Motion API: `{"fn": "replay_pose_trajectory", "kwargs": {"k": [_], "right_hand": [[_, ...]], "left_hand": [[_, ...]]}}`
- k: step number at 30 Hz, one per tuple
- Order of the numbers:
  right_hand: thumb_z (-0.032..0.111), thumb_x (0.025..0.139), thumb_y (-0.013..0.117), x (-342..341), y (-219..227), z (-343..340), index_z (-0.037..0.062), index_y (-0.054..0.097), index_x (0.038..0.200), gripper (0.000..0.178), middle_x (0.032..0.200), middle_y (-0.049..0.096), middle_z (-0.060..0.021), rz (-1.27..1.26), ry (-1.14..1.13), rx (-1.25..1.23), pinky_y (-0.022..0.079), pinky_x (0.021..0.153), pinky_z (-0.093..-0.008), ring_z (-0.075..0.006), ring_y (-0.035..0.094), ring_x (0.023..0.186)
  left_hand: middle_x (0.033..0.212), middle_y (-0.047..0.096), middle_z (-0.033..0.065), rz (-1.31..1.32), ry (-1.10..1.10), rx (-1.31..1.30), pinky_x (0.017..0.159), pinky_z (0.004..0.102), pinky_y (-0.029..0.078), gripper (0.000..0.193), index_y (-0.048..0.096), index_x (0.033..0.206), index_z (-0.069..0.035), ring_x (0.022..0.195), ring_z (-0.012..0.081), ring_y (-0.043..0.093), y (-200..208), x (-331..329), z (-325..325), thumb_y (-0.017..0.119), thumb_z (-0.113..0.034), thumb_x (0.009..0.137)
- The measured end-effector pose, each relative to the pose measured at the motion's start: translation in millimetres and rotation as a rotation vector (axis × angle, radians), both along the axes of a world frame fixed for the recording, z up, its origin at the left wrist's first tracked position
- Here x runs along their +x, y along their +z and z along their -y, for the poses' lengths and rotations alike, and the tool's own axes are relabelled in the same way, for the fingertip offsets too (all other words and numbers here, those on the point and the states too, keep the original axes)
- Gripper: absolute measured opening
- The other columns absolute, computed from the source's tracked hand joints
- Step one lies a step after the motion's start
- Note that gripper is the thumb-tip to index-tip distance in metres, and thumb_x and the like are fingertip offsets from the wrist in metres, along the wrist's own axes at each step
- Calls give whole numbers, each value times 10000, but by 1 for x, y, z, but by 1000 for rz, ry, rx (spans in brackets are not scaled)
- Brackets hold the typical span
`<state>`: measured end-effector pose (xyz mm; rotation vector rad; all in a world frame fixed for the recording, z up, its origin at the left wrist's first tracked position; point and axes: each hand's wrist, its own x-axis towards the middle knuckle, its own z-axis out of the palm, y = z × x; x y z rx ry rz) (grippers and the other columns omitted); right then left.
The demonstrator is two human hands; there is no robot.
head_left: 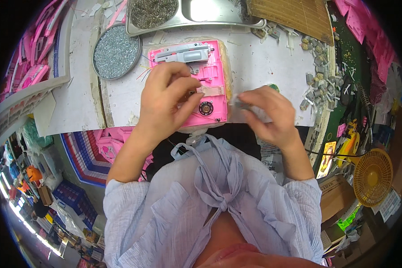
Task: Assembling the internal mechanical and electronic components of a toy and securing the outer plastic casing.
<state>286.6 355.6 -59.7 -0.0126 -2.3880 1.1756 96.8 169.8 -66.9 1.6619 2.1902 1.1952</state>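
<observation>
A pink plastic casing (216,76) lies open side up on the bench, on a padded plastic-wrapped rest. Inside it are a long grey part (194,55) at the far end, a pale strip (212,91) across the middle and a round black speaker-like part (206,108) near me. My left hand (165,96) bends over the casing's left side, thumb and forefinger drawn together beside the pale strip; whatever lies between them is hidden. To the casing's right, my right hand (272,114) pinches a small grey part (242,105), smeared by motion, between thumb and fingers.
A round dish of small screws (117,51) stands left of the casing. Beyond lies a metal tray (196,27). Small grey motor-like parts (317,80) are heaped at right, near a brown board (295,18). Pink pieces fill a bin (60,89) at left; a yellow fan (373,177) stands lower right.
</observation>
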Motion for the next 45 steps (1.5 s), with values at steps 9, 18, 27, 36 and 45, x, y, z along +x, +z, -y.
{"fn": "replay_pose_trajectory", "kwargs": {"k": [9, 18, 27, 36, 45], "right_hand": [[26, 893, 687, 9, 4, -4, -15, 655, 1173, 285, 1106, 722, -158, 193, -257, -183, 571, 839, -368, -309, 709, 989], [120, 857, 722, -62, -18, 0, 51, 670, 1065, 226, 1480, 478, -200, 219, -38, 246, 287, 1150, -517, -470, 298, 1399], [155, 866, 712, -65, -5, -2, 72, 688, 1047, 200, 1482, 478, -206, 313, -25, 288, 281, 1154, -528, -469, 285, 1411], [142, 866, 714, -71, -4, -4, 68, 676, 1040, 193, 1483, 471, -210, 328, -1, 380, 329, 1118, -523, -476, 299, 1402], [121, 817, 755, -77, -6, -2, 67, 674, 1010, 216, 1468, 490, -196, 300, -8, 418, 379, 1072, -517, -478, 322, 1386]], "left_hand": [[1003, 620, -6, -318, -137, -46, 860, 406, 387, 292, 725, 989, -157, 917, 210, 580, -4, 8, -4, 815, -159, 711], [1098, 646, 33, -125, 25, -37, 906, 401, 394, 358, 744, 1046, -150, 1017, 250, 591, -8, 7, 37, 812, -105, 697], [947, 660, 28, -311, 339, -122, 880, 381, 348, 175, 736, 967, -111, 928, 210, 601, -15, -28, 35, 798, -131, 805], [833, 643, -17, -279, 298, 36, 815, 357, 325, 145, 735, 868, -126, 786, 166, 576, -21, -17, 34, 822, -101, 755], [849, 650, -39, -301, 293, 66, 787, 381, 310, 190, 717, 892, -146, 792, 162, 586, -27, -19, 37, 810, -115, 729]]}}
